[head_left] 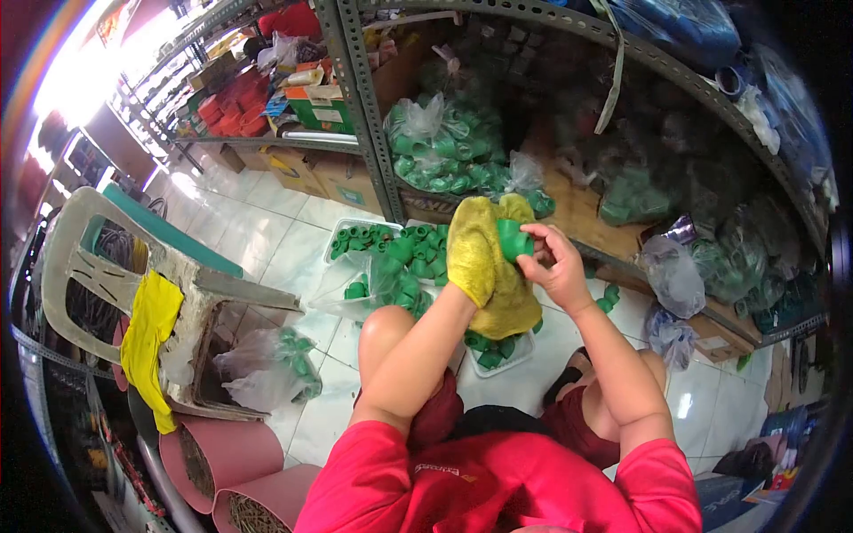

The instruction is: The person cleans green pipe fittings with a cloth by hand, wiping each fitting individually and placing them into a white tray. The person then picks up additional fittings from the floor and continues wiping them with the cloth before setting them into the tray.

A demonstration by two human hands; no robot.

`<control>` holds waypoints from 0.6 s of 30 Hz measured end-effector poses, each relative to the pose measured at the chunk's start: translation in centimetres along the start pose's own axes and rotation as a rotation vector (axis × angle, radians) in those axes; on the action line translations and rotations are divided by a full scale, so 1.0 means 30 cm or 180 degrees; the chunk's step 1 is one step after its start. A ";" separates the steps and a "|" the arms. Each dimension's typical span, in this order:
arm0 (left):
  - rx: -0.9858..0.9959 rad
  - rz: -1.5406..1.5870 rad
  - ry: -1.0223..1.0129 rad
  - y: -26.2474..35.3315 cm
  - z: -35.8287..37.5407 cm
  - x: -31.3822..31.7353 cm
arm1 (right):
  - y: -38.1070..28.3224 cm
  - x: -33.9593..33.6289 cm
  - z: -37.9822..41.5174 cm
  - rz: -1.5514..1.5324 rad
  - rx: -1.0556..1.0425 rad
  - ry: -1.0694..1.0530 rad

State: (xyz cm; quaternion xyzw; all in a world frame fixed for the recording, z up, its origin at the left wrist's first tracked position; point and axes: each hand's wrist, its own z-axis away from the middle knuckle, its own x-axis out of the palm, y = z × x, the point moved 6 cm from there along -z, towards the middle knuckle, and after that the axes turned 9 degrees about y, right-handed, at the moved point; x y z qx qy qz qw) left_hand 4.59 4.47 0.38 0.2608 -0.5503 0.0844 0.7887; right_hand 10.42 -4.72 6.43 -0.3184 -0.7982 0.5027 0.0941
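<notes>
A yellow cloth (498, 284) covers my left hand (473, 253), whose fingers are hidden under it. The cloth hangs down over a white tray of green fittings. Against the cloth's upper right side rests a green pipe fitting (514, 241). My right hand (558, 266) pinches this fitting between thumb and fingers at its right side. Below the cloth, the white tray (504, 364) holds several green fittings. More green fittings (422, 247) lie beyond it on the tiled floor, beside a clear plastic bag (355, 286).
Metal shelving (357, 107) with bagged green fittings (444, 147) stands ahead. At the left are a worn plastic chair (209, 306) with a yellow cloth strip (153, 342) and pink buckets (227, 453). Plastic bags (673, 275) hang near the right shelf.
</notes>
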 end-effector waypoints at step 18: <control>0.4123 -0.5756 0.0143 0.103 0.097 0.177 | 0.710 -0.141 0.225 -0.0127 0.3547 0.0953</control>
